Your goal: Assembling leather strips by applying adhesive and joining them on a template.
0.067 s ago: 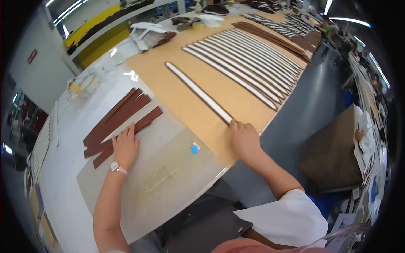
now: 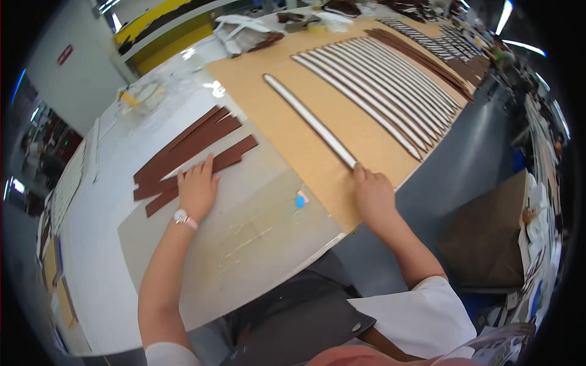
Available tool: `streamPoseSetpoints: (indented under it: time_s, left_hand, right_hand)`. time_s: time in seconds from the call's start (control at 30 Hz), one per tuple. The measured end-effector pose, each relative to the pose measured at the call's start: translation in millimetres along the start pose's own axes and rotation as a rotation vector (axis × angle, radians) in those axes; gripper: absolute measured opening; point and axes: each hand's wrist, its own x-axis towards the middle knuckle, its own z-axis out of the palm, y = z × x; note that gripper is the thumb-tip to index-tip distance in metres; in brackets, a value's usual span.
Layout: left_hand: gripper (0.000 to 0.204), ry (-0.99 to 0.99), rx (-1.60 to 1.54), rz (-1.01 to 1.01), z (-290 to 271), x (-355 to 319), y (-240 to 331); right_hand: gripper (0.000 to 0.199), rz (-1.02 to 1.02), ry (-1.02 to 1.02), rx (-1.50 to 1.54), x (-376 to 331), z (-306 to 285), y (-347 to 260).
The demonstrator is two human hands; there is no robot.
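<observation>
My left hand (image 2: 198, 188) lies flat with fingers spread on a brown leather-like strip (image 2: 231, 155), at the near side of a small pile of similar brown strips (image 2: 194, 145). A watch is on that wrist. My right hand (image 2: 375, 194) is closed, its thumb and fingers pinching the near end of a long white strip with brown edges (image 2: 311, 120). This strip lies diagonally on the tan board (image 2: 256, 100). The fingertips of the right hand partly cover its end.
Several white strips with brown edges (image 2: 366, 100) lie in a row farther right, beside a bundle of brown strips (image 2: 421, 61). A translucent mat (image 2: 244, 262) carries a blue spot (image 2: 300, 201). Past the table's right edge stands a large brown bin (image 2: 482, 238).
The whole scene has shifted to the right and up in the view. Both hands keep their places against the strips.
</observation>
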Motion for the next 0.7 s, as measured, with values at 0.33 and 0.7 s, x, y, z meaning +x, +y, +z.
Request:
streamPoseSetpoints:
  time_s: [0.33, 0.7]
  left_hand:
    - [0.048, 0.174, -0.07, 0.015, 10.6, -0.6, -14.5]
    - [0.044, 0.354, -0.05, 0.112, 5.2, 13.7, -27.6]
  right_hand:
    - [0.039, 0.1, -0.044, 0.136, -7.2, 1.7, -4.4]
    - [0.037, 0.135, 0.018, 0.157, -15.3, 7.1, -8.8]
